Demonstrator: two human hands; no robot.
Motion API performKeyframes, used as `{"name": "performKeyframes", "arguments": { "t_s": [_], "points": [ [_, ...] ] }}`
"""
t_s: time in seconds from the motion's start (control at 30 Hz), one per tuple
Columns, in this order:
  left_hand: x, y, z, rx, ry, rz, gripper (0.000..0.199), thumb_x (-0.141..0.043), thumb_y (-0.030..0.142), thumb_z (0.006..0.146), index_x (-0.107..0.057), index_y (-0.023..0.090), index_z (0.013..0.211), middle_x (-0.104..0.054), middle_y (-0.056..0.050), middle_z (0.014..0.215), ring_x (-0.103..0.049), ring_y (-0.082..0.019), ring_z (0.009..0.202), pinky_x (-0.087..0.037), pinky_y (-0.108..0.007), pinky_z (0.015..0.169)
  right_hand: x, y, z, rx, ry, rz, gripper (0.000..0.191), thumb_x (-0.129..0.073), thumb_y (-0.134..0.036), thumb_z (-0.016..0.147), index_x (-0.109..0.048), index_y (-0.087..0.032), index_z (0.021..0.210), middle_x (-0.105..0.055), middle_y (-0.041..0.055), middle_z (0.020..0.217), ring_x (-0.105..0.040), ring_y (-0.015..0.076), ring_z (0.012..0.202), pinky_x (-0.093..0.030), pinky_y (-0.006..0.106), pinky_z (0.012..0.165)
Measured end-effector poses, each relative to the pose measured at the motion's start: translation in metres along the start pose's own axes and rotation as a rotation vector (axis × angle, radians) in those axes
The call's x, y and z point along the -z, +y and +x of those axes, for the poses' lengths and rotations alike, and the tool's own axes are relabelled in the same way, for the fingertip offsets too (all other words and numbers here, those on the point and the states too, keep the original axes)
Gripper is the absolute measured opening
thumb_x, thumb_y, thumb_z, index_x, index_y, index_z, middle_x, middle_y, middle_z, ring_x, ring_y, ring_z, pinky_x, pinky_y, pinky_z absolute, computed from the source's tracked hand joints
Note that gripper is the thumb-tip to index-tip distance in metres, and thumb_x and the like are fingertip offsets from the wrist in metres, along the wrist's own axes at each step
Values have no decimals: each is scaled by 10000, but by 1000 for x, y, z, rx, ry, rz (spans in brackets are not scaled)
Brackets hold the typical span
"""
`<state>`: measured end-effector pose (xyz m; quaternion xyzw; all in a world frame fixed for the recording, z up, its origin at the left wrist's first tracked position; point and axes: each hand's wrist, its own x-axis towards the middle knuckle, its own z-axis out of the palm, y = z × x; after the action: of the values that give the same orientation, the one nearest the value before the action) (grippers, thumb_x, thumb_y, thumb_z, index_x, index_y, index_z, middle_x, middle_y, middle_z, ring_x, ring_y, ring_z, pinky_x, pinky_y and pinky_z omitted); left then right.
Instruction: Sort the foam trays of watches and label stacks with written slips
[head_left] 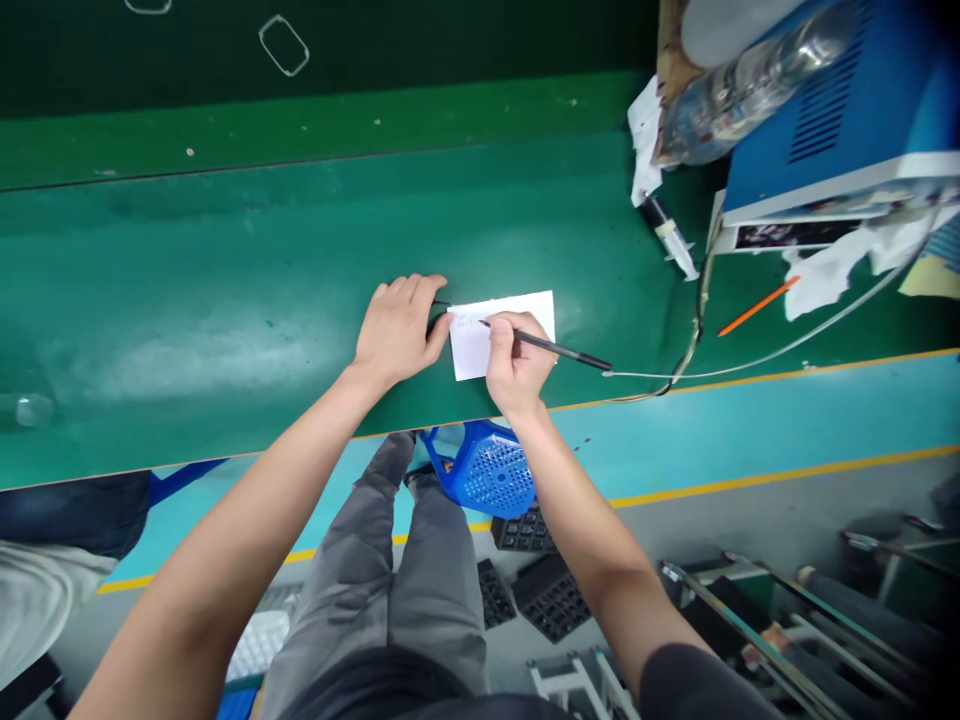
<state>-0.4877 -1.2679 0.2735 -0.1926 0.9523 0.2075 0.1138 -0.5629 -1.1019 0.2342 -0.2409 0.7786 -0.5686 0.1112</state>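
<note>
A white notepad (470,352) lies on the green table (225,310) near its front edge, with faint writing at its upper left. My right hand (519,360) rests on the pad, its fingers closed round a black pen (574,353) whose tip touches the paper just right of the writing. Flat on the table, my left hand (401,328) has its thumb apart from the other fingers and reaching the pad's left edge. A thin dark object (442,303) shows beside the left fingertips; what it is cannot be made out.
At the right are a blue machine (847,120), a plastic bottle (720,110), a syringe (673,240), an orange stick (759,306) and loose cables (701,300). A blue stool (496,470) stands below the table edge. Part of another person (67,540) shows at lower left.
</note>
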Motion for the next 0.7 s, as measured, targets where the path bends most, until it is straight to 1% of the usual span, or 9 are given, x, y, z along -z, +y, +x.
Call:
{"name": "performKeyframes", "arguments": {
  "t_s": [0.1, 0.2, 0.27, 0.33, 0.4, 0.47, 0.53, 0.6, 0.7],
  "points": [
    [-1, -3, 1, 2, -5, -5, 483, -393, 457, 1007, -536, 144, 1346, -643, -175, 1199, -594, -331, 1136, -450, -480, 985, 1, 1, -2, -7, -27, 56, 257, -507, -292, 1032, -677, -138, 916, -678, 46, 856, -650, 107, 823, -505, 255, 764],
    [0, -8, 6, -3, 11, -5, 498, -410, 491, 997, -542, 154, 1340, -649, -173, 1178, -598, -335, 1133, -451, -482, 988, -7, 6, -1, -35, 38, 89, 297, -478, -317, 1045, -671, -133, 915, -680, 49, 860, -654, 106, 842, -516, 247, 787],
    [4, -12, 10, -1, 12, 12, 516, -438, 512, 982, -552, 153, 1335, -655, -173, 1158, -607, -339, 1108, -458, -493, 984, -15, 8, 3, -64, 38, 87, 329, -446, -338, 1056, -666, -132, 925, -683, 57, 883, -652, 109, 876, -520, 250, 822],
    [12, -15, 15, 3, -11, 39, 536, -450, 523, 970, -559, 147, 1336, -657, -172, 1134, -619, -341, 1060, -475, -516, 971, -24, 8, 11, -120, -28, 64, 339, -420, -330, 1063, -666, -131, 943, -691, 69, 933, -648, 114, 941, -517, 255, 886],
    [19, -18, 22, -2, -34, 77, 566, -440, 538, 960, -550, 154, 1361, -652, -168, 1121, -622, -351, 1029, -498, -550, 952, -27, 4, 22, -186, -113, 59, 283, -453, -288, 1051, -673, -127, 975, -702, 79, 1009, -643, 114, 1027, -499, 248, 971],
    [23, -21, 31, -25, -39, 109, 584, -451, 547, 931, -507, 237, 1423, -645, -124, 1092, -612, -378, 1064, -499, -609, 972, -25, 0, 35, -200, -154, 86, 221, -504, -257, 1033, -685, -132, 1048, -705, 73, 1105, -632, 100, 1116, -468, 219, 1050],
    [23, -21, 42, -58, -54, 110, 633, -480, 505, 869, -405, 406, 1490, -623, -66, 1150, -605, -394, 1118, -487, -646, 993, -19, -2, 45, -224, -105, 101, 179, -567, -237, 1004, -698, -140, 1077, -710, 51, 1149, -635, 81, 1126, -454, 181, 1075],
    [20, -20, 52, -82, 31, 108, 726, -441, 461, 770, -339, 531, 1486, -608, -30, 1243, -586, -430, 1193, -445, -675, 1009, -14, 1, 53, -242, -52, 101, 169, -646, -297, 965, -723, -177, 1054, -718, 5, 1157, -661, 87, 1086, -486, 177, 1030],
    [16, -13, 60, -190, 20, 96, 916, -414, 436, 542, -298, 583, 1439, -549, -23, 1391, -564, -495, 1223, -391, -702, 917, -8, 15, 62, -276, 18, 142, 116, -780, -272, 849, -754, -221, 951, -735, -73, 1108, -691, 94, 1069, -506, 160, 1013]
  ]
}}
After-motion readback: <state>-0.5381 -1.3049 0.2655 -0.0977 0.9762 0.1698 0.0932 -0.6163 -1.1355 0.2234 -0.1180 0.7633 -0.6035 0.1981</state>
